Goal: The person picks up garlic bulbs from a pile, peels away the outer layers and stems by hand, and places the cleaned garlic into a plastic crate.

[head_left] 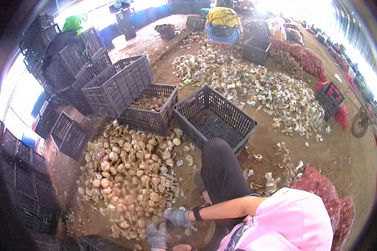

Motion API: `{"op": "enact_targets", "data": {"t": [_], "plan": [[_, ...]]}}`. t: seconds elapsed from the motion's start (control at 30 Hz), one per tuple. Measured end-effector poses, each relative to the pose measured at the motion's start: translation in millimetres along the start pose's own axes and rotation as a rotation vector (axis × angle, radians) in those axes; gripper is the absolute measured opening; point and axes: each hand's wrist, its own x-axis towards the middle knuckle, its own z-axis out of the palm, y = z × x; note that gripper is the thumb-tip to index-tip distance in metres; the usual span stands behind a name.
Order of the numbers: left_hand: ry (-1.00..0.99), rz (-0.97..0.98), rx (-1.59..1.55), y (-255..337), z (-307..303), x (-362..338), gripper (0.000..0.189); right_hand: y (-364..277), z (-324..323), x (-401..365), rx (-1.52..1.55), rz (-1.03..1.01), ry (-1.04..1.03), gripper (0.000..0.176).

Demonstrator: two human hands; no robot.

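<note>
A broad heap of garlic bulbs (134, 161), with stems and dirty skins, lies on the ground in front of me. At its near edge my left hand (156, 236), in a grey glove, has its fingers bent over a garlic bulb. Close beside it, my right hand (178, 217) is closed, also grey-gloved, with a black band at the wrist. Whatever sits in the right hand's grip is hidden by the fingers. Loose skins lie around both hands.
A black crate (215, 113) stands beyond my knee. Next to it, one crate (121, 85) rests tilted on another crate (155, 119) holding garlic. Stacked crates (71, 62) rise at left. Trimmings (247, 83) cover the floor ahead, red net sacks (322, 188) lie right, and a person (223, 25) crouches beyond.
</note>
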Motion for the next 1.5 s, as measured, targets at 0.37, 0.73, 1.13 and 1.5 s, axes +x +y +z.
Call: {"op": "enact_targets", "data": {"t": [0.37, 0.73, 1.13, 1.5], "plan": [[0.232, 0.079, -0.600, -33, 36, -6, 0.072, -2, -32, 5, 0.666, 0.194, 0.263, 0.023], [0.355, 0.213, -0.378, -6, 30, -17, 0.062, -53, -95, -5, 0.770, 0.121, 0.101, 0.034], [0.278, 0.117, -0.987, 2, 3, -22, 0.053, -80, -137, -4, 0.539, 0.123, -0.046, 0.029], [0.110, -0.574, -1.388, -34, 12, 4, 0.046, -87, -111, -11, 0.528, 0.111, -0.086, 0.023]]}}
